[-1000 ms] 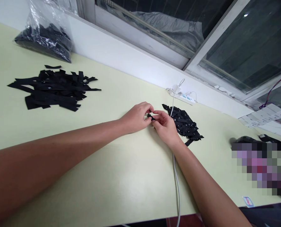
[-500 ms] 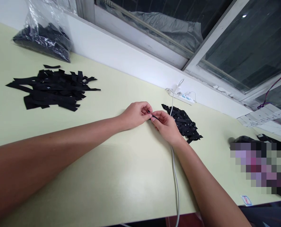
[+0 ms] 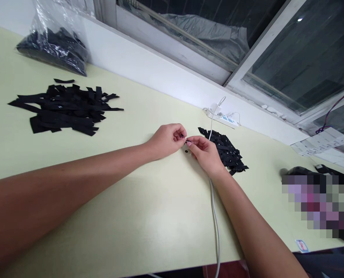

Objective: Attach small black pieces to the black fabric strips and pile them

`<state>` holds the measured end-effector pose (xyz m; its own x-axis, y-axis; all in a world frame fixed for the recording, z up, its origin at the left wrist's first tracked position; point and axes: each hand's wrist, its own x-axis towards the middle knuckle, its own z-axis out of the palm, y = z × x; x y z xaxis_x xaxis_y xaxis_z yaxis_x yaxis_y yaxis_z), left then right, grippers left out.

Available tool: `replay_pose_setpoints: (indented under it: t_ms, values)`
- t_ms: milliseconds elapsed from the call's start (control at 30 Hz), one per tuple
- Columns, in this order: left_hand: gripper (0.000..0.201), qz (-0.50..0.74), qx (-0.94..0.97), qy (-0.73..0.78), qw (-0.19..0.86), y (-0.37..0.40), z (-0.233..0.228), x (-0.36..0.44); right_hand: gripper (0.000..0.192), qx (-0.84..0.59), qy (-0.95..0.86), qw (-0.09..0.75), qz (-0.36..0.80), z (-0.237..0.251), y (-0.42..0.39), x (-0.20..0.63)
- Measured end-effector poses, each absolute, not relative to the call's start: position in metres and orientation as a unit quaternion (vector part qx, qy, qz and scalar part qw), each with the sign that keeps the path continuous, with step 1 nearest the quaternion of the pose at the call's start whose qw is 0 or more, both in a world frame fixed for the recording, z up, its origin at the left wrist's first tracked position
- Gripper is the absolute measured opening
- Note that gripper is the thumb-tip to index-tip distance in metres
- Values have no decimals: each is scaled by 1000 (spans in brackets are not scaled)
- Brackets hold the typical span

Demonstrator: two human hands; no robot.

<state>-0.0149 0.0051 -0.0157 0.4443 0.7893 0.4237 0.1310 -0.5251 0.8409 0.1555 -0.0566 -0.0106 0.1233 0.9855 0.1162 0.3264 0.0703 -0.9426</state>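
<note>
My left hand (image 3: 166, 141) and my right hand (image 3: 204, 152) meet fingertip to fingertip over the pale green table (image 3: 137, 208). Together they pinch a small black piece (image 3: 186, 142), mostly hidden by the fingers. A tiny black bit (image 3: 186, 152) lies on the table just below the fingertips. Right behind my right hand lies a pile of small black pieces (image 3: 227, 151). A bigger heap of long black strips (image 3: 64, 109) lies far to the left.
A clear plastic bag of black pieces (image 3: 54, 42) rests at the back left by the wall. A white power strip (image 3: 222, 119) sits at the wall, and its grey cable (image 3: 215, 220) runs under my right arm to the front edge. Dark blurred items (image 3: 317, 200) lie at the right.
The black piece looked like a short strip between my fingers; now only a small part shows, and a tiny black bit has appeared on the table below. Both hands stay in place.
</note>
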Motion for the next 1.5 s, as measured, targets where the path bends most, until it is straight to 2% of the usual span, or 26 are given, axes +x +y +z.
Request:
replay_pose_setpoints:
  t_ms: [333,833,1100,1500]
  values:
    - [16,456,706,316,440,9,-18,-14,42,-590,-473,523,394,-11,-56,160]
    - [13,430,683,263,528,7,-20,-14,39,-555,-448,576,400,-9,-57,157]
    - [8,438,763,257,400,3,-12,-16,36,-532,-470,583,396,-8,-58,154]
    - [4,432,770,282,376,4,-13,-15,32,-523,-492,572,397,-9,-59,155]
